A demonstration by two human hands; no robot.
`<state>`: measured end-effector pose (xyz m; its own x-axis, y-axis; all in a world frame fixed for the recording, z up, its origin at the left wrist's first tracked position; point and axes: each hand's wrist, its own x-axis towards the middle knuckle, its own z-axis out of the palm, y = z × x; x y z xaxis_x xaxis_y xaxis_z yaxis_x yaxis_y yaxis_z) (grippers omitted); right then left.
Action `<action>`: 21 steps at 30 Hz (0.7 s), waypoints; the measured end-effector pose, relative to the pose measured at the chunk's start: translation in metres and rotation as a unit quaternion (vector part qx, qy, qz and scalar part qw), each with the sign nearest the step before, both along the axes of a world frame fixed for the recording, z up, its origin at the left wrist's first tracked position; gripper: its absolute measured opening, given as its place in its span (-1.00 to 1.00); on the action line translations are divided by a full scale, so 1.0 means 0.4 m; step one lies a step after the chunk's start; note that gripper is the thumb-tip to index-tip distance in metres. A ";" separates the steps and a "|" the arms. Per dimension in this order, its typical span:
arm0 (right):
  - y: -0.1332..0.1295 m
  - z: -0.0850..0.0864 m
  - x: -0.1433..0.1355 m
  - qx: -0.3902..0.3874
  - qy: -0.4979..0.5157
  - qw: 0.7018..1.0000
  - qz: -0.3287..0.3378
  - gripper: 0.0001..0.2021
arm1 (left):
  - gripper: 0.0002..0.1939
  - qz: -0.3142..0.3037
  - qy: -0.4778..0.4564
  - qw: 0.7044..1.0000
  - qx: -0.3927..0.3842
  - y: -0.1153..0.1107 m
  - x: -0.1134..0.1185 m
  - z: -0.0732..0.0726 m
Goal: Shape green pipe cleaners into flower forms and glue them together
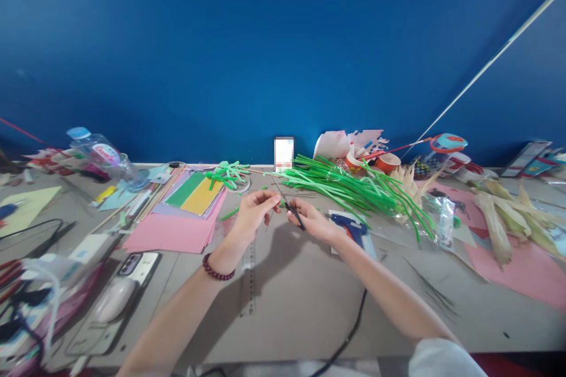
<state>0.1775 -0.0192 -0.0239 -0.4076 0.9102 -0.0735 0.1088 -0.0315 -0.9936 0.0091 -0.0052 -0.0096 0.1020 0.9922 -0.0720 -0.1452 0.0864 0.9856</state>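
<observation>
My left hand [260, 207], with a dark red bead bracelet [218, 268] at the wrist, pinches a small green piece that looks like pipe cleaner [282, 203]. Close beside it, my right hand [313, 221] is closed round black-handled scissors [297, 216]. The blades point up and away, near my left fingertips; whether they touch the green piece I cannot tell. Below my left hand a clear ruler [248, 283] lies on the table. Behind my right hand spreads a bundle of green pipe cleaners [354, 185].
Pink paper [170, 232] and a pack of coloured sheets [194, 193] lie left, with a phone [139, 265], a mouse [115, 300] and a plastic bottle [104, 153]. A blue glue gun [349, 224], corn husks [499, 218] and thin wires [431, 285] are right. A blue wall [283, 59] stands behind.
</observation>
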 end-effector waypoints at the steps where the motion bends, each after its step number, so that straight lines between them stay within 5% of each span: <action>1: 0.000 -0.003 -0.002 -0.001 0.001 1.000 -0.001 -0.58 | -0.77 0.001 -0.002 1.000 -0.002 0.000 0.000 0.001; 21: 0.010 -0.028 -0.006 -0.028 0.023 0.999 -0.018 -0.55 | -0.73 -0.023 0.012 1.000 -0.004 0.016 -0.003 -0.008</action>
